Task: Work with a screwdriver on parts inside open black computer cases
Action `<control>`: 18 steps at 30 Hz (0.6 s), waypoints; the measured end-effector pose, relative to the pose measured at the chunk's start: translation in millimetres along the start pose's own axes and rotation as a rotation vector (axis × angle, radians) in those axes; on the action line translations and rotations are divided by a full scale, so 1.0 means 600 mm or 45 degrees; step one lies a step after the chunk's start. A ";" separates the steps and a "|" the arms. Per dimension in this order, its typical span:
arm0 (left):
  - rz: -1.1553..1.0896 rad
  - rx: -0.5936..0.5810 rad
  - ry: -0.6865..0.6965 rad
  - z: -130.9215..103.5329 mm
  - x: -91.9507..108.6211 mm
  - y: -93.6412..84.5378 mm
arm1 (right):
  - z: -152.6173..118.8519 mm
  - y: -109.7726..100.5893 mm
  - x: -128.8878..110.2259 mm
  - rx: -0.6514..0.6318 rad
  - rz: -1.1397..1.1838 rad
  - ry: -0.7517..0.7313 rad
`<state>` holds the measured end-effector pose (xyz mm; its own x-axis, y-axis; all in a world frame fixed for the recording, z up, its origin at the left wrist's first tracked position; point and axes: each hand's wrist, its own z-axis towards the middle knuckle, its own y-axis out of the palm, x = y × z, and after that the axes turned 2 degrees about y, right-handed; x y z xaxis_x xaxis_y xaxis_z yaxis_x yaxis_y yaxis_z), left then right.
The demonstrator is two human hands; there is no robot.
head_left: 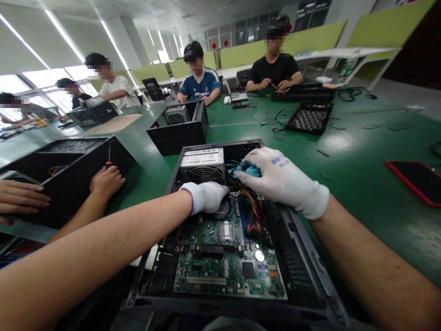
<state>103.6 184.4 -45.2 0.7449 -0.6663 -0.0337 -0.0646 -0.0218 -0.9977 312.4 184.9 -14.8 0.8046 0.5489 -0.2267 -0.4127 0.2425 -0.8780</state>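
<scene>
Power supply (201,158) at the far left of the open computer case (213,306).
The left hand (212,197), fingers curled, lay at its near edge; the right hand (275,177), partly closed, lay to its right. What either held could not be told.

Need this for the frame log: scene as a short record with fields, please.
left hand: white glove, inside the case near black cables; grip unclear
right hand: white glove, on a blue item it partly covers; grip unclear
case: open black computer case on a green table
inside case: power supply at far left, green motherboard nearer, coloured wires
table, right: red-edged device
table, left: co-worker's bare hand with a screwdriver, beside another black case
</scene>
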 end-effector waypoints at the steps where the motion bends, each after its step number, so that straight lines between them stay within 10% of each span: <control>1: 0.000 -0.021 -0.009 0.003 -0.001 0.001 | 0.000 0.000 0.000 0.001 0.002 -0.001; 7: 0.007 -0.349 -0.057 0.027 -0.014 0.002 | 0.000 0.001 0.000 0.004 0.015 -0.005; 18: 0.036 -0.485 -0.097 0.043 -0.037 0.024 | -0.001 0.005 0.004 0.017 0.034 -0.010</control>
<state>103.1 217.9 -60.6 0.7856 -0.6137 -0.0795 -0.3170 -0.2888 -0.9034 313.5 186.6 -18.2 0.7899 0.5613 -0.2469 -0.4401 0.2384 -0.8657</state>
